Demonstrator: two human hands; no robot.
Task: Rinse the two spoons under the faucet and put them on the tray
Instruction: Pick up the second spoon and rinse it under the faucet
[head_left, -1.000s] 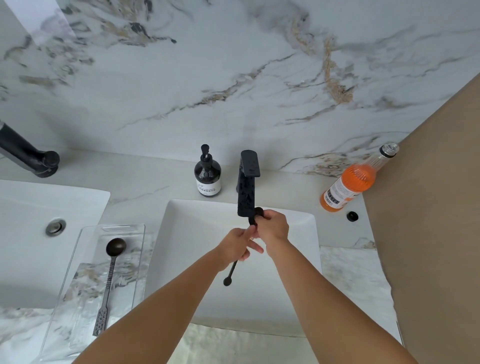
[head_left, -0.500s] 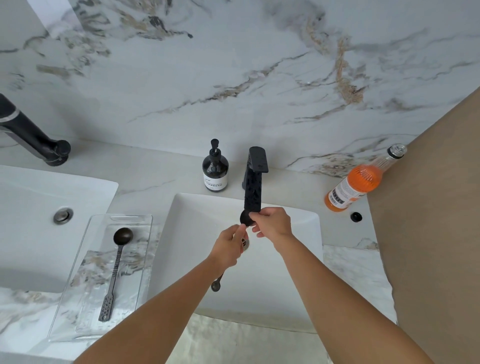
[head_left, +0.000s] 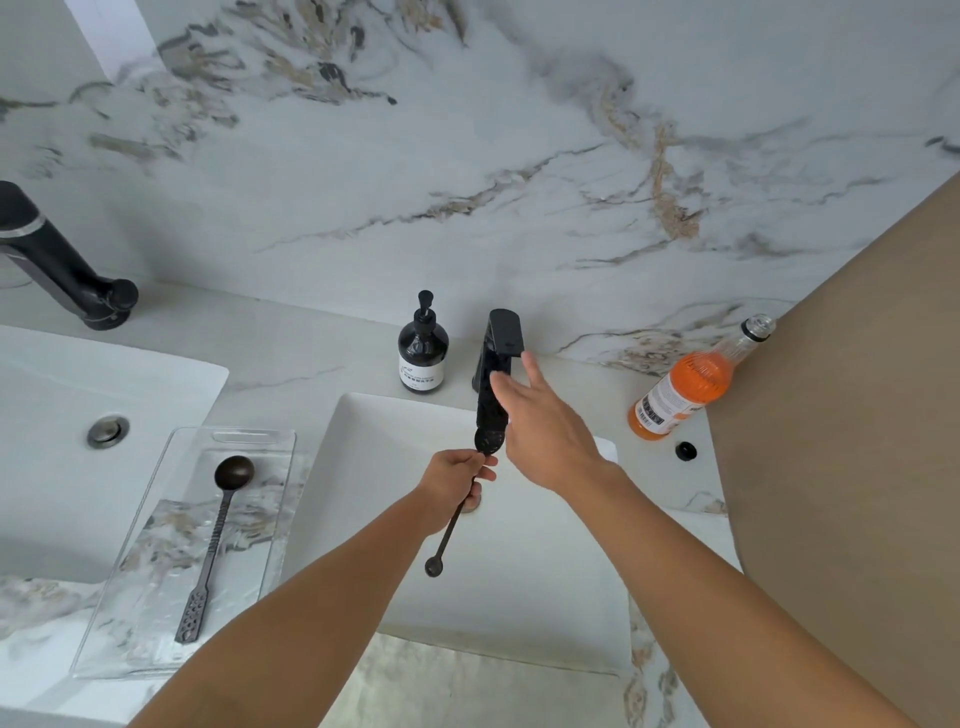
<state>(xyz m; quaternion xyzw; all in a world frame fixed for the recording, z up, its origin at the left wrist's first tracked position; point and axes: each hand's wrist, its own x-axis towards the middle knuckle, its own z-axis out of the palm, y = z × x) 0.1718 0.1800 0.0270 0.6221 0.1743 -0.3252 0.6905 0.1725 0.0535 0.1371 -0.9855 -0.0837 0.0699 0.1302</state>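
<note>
My left hand (head_left: 457, 480) is shut on a black spoon (head_left: 448, 535) over the white sink (head_left: 545, 587). The spoon's bowl points up, just under the spout of the black faucet (head_left: 496, 364), and its handle hangs down toward me. My right hand (head_left: 540, 426) is open, fingers spread, reaching up beside the faucet toward its top lever. A second dark spoon (head_left: 218, 545) lies lengthwise on the clear tray (head_left: 156, 634) to the left of the sink. I cannot tell whether water is running.
A dark soap dispenser (head_left: 422, 348) stands left of the faucet. An orange drink bottle (head_left: 691, 389) leans at the back right by a tan wall (head_left: 857, 467). A second sink (head_left: 62, 415) and black faucet (head_left: 62, 265) are at the far left.
My right hand has let go of the spoon's bowl and risen toward the faucet's top, fingers opening. My left hand still holds the spoon at the spout.
</note>
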